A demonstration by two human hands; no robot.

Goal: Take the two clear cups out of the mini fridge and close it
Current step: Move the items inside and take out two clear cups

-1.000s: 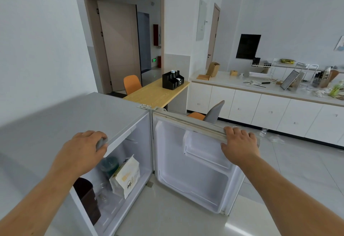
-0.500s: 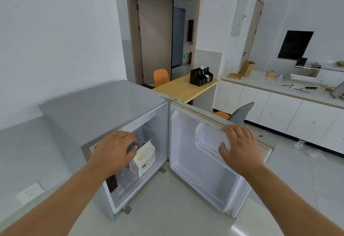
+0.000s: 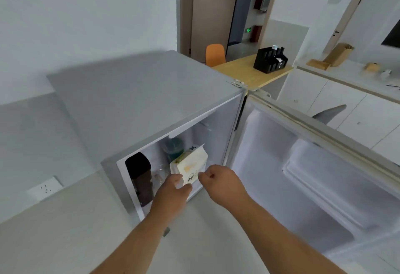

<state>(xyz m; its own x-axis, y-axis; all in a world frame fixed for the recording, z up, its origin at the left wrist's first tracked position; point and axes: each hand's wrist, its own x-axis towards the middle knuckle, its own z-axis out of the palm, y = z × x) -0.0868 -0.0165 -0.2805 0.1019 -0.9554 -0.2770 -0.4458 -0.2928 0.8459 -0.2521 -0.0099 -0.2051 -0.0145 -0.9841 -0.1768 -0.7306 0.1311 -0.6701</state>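
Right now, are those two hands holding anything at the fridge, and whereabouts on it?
Both touch the white paper bag at its lower front: left hand at one corner, right hand at the other. A firm grip cannot be told.

Mini fridge [image 3: 138, 100] is showing a smooth, matt grey top w/ a painted-metal look; its door [image 3: 303, 176] liner is looking like glossy white moulded plastic, edged by a duller rubbery seal. Hinge plate [image 3: 237, 83] is glinting as bare metal. Inside, a white bag [image 3: 190, 165] is reading as matt paper w/ print; a dark container [image 3: 139, 176] is looking like smooth, semi-gloss plastic; clear cups [image 3: 161, 174] are showing faint, transparent & glossy, material unclear. Table [image 3: 249, 72] is looking like pale wood, satin finish. Floor [image 3: 65, 230] is lying smooth, slightly shiny.
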